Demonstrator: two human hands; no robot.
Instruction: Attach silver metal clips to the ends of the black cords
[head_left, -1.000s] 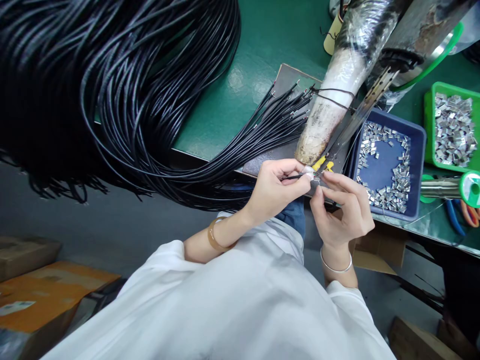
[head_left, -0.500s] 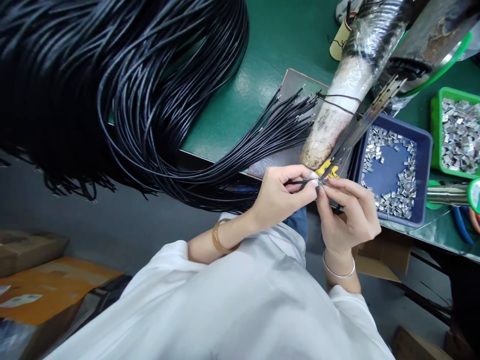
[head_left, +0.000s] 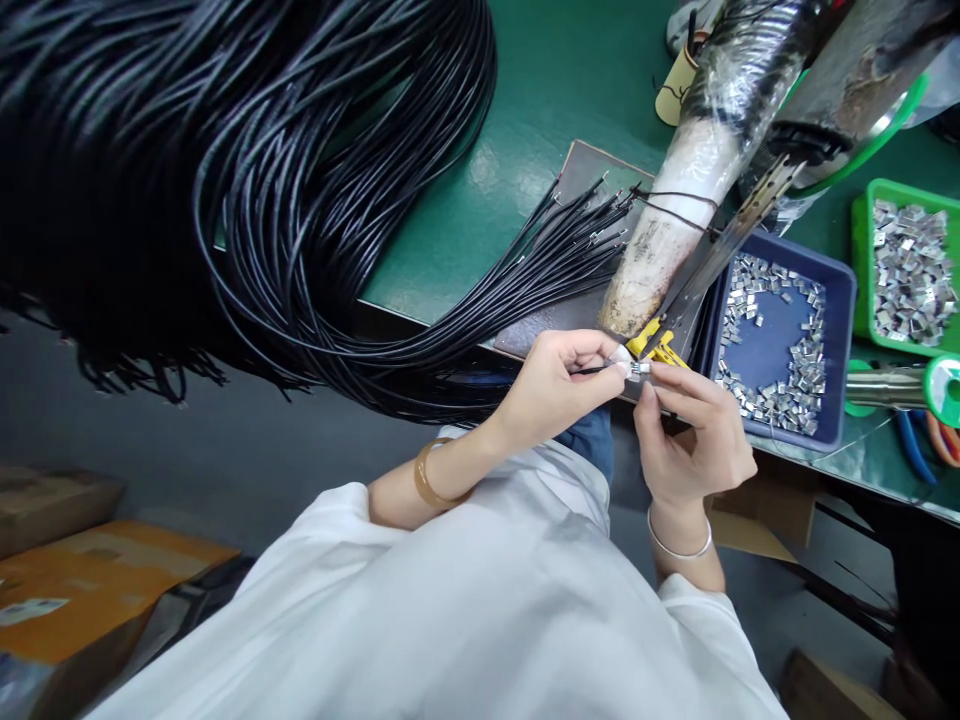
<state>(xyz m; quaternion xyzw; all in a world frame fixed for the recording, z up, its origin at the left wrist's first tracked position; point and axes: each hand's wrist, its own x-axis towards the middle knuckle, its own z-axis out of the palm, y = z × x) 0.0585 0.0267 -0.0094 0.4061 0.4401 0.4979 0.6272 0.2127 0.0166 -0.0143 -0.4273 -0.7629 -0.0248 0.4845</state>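
- A smooth, dark green tabletop (head_left: pixel 555 80) bore a rectangular, dark blue plastic tray (head_left: pixel 845 320).
- A thick mass of glossy black cables (head_left: pixel 337 130) lay well left of the tray, spilling over the table's edge.
- A slanting white tube in clear wrap (head_left: pixel 671 195) stood nearer, just left of the tray.
- A bright green plastic bin (head_left: pixel 862 265), filled with small silver metal pieces (head_left: pixel 911 270), sat just right of the tray.
- The left hand (head_left: pixel 551 388), left of the tray, was pinched on one slim black cable (head_left: pixel 592 370) near its end.
- The right hand (head_left: pixel 697 430), closer to the tray, had thumb and forefinger apart — whether the forefinger touched metal, I couldn't tell.
- Forked yellow pieces (head_left: pixel 664 348) showed just beyond the fingertips, left of the tray.
- A tiny silver metal connector (head_left: pixel 640 368) sat at the cable's tip — between the hands, left of the tray.
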